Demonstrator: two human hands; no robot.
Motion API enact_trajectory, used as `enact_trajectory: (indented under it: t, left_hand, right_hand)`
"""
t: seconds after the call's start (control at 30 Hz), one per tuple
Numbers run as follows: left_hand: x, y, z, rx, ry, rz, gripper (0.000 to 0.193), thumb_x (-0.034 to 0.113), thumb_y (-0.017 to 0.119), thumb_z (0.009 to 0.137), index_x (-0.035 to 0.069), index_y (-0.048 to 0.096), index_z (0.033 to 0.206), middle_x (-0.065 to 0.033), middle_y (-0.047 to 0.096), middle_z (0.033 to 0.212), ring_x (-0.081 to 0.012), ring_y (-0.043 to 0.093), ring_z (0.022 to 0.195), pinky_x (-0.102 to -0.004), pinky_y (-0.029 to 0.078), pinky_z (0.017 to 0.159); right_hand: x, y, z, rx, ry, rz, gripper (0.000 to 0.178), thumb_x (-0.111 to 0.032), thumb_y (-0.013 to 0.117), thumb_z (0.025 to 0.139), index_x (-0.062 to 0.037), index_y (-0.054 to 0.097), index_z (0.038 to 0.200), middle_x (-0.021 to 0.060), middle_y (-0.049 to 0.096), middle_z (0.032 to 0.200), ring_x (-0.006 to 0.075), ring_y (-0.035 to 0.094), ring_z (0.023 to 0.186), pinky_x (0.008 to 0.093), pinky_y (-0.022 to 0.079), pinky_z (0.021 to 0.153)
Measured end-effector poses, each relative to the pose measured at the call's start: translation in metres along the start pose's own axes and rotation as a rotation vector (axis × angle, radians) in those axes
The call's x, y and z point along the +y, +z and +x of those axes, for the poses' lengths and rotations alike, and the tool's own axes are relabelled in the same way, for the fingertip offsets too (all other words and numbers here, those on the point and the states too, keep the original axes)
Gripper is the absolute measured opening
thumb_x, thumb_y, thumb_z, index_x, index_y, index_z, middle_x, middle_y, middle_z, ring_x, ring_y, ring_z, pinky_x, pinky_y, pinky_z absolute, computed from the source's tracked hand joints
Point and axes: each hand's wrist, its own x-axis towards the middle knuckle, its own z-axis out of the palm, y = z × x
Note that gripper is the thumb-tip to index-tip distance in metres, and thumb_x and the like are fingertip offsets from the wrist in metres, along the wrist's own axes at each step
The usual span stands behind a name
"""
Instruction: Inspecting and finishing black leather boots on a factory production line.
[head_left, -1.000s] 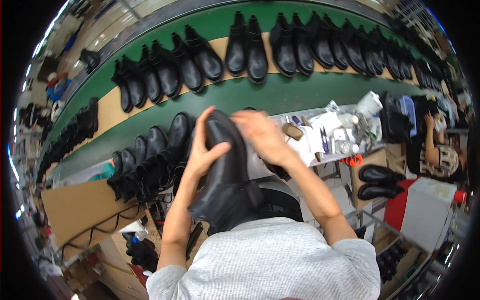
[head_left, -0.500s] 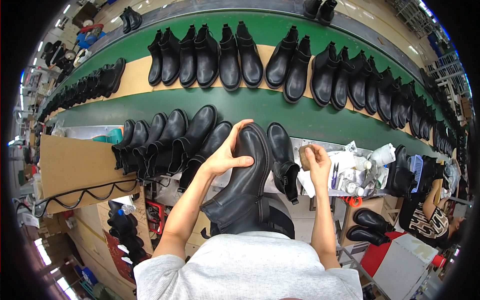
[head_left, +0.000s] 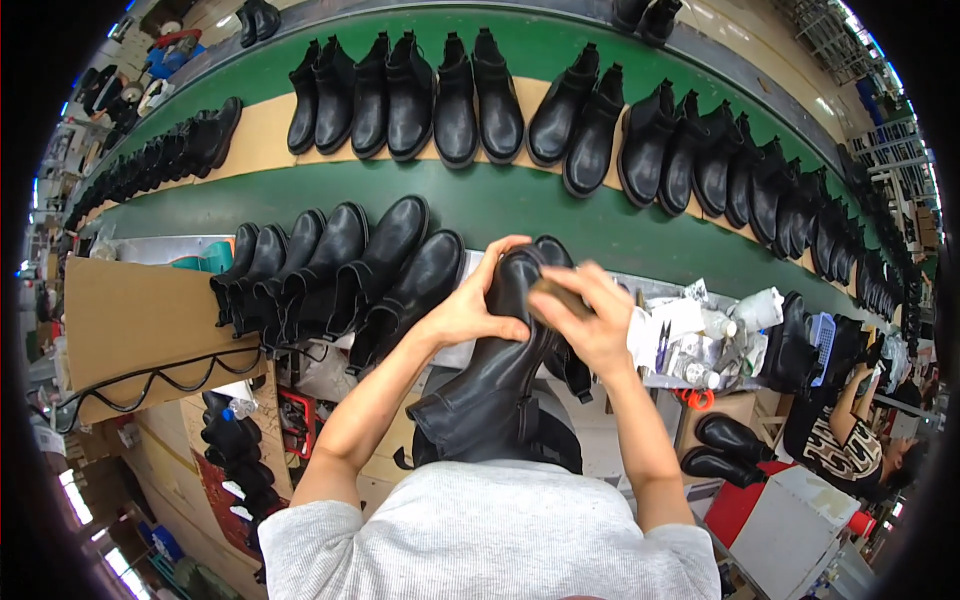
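My left hand [head_left: 468, 310] is wrapped round the front of a black ankle boot [head_left: 475, 390], which lies tilted with its toe pointing away from me and its shaft against my body. In my right hand [head_left: 600, 330] is a small brown block [head_left: 562, 298], possibly a sponge or brush, held at the right side of the boot's toe. The fingers of that hand are smeared by motion, and they cover part of the toe. Another black boot [head_left: 573, 375] stands just behind and to the right, mostly hidden by the held boot and my right hand.
Several black boots [head_left: 400, 240] stand on the ledge to the left, beside a cardboard sheet [head_left: 150, 320]. Beyond runs a green conveyor belt [head_left: 480, 205] carrying long rows of boots. Bottles [head_left: 692, 370] and orange-handled scissors [head_left: 697, 399] lie at right; a co-worker [head_left: 850, 430] sits further right.
My right hand has moved left with the brown block, from above the bottles to the boot's toe. My left hand keeps its hold. The whole view has shifted slightly.
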Motion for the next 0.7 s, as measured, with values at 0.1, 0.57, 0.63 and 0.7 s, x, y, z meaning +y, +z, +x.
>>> enact_trajectory:
  t: [0.1,0.57,0.63,0.7]
  left_hand:
    - [-0.007,0.002,-0.003,-0.029,0.029,0.031,0.107,0.026,0.087,0.055,0.008,0.022,0.137,-0.0096,0.035,0.130,-0.0212,0.031,0.125,-0.0324,0.021,0.106]
    - [-0.011,-0.008,-0.003,-0.001,-0.007,-0.033,0.108,0.026,0.087,0.054,0.008,0.022,0.137,-0.0095,0.034,0.131,-0.0205,0.030,0.125,-0.0325,0.023,0.105]
    - [-0.010,-0.006,-0.003,0.015,-0.034,-0.031,0.116,0.033,0.089,0.049,0.006,0.020,0.138,-0.0070,0.033,0.128,-0.0175,0.032,0.122,-0.0299,0.023,0.103]
    - [0.001,0.000,-0.002,-0.005,-0.003,0.065,0.109,0.024,0.087,0.053,0.007,0.021,0.137,-0.0091,0.034,0.130,-0.0202,0.031,0.124,-0.0319,0.024,0.105]
  right_hand:
    - [-0.012,0.009,0.025,-0.028,-0.226,-0.100,0.031,-0.005,0.077,0.064,-0.0005,0.065,0.092,0.0079,0.056,0.070,0.0162,0.055,0.059,0.0261,0.042,0.052]
    - [0.003,-0.008,-0.020,-0.018,0.082,0.005,0.030,-0.005,0.077,0.064,-0.0008,0.066,0.091,0.0079,0.061,0.070,0.0163,0.059,0.061,0.0249,0.046,0.054]
    - [0.004,-0.008,-0.015,0.016,0.023,-0.019,0.031,-0.005,0.078,0.064,-0.0008,0.066,0.092,0.0080,0.060,0.070,0.0167,0.058,0.060,0.0254,0.045,0.053]
    - [-0.003,0.005,0.016,0.049,-0.176,-0.068,0.032,-0.005,0.078,0.063,0.0001,0.064,0.092,0.0085,0.055,0.067,0.0172,0.054,0.057,0.0277,0.042,0.049]
